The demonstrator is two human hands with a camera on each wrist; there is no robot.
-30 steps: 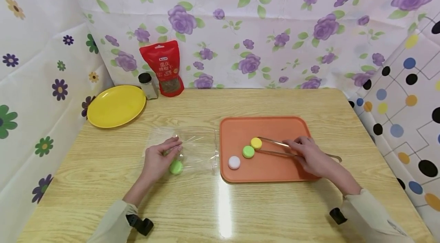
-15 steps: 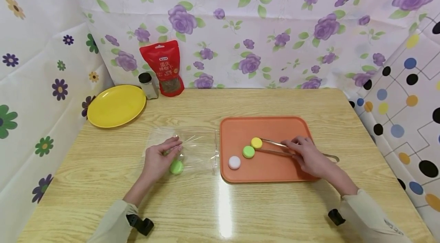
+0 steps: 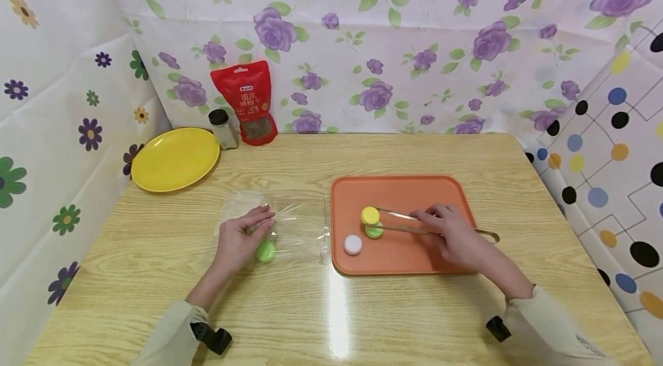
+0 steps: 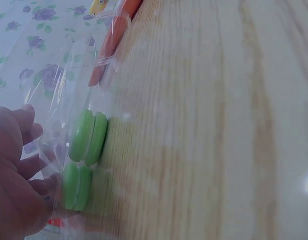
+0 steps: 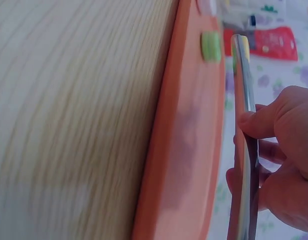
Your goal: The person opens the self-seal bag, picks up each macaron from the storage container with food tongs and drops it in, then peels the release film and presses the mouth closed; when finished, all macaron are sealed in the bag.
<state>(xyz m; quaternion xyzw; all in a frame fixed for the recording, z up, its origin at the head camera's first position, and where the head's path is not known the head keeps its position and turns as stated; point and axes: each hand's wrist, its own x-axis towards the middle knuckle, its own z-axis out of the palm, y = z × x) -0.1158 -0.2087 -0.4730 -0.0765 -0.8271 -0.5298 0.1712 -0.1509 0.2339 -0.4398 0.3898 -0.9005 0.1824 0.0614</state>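
Note:
My left hand (image 3: pixel 240 239) pinches the upper layer of a clear plastic bag (image 3: pixel 303 231) lying on the table. Two green macarons (image 4: pixel 88 137) show inside it in the left wrist view, standing on edge there because that camera is turned. With my right hand (image 3: pixel 458 236) I grip metal tongs (image 5: pixel 247 85), thumb on one arm and fingers on the other. A yellow macaron (image 3: pixel 370 215) sits between the tong tips, held above the orange tray (image 3: pixel 409 259). Partly behind it lies a green macaron (image 3: pixel 374 233), and a pale lilac macaron (image 3: pixel 353 244) rests nearer the tray's left front corner.
A yellow plate (image 3: pixel 176 159) leans at the back left. Beside it stand a black-capped jar (image 3: pixel 224 131) and a red pouch (image 3: pixel 248 102). Flowered and dotted cloths enclose the wooden table (image 3: pixel 290 314) at the back and sides.
My right hand and the tongs have moved left, and the yellow macaron has come up off the tray and over the green one. The left hand and bag stay put.

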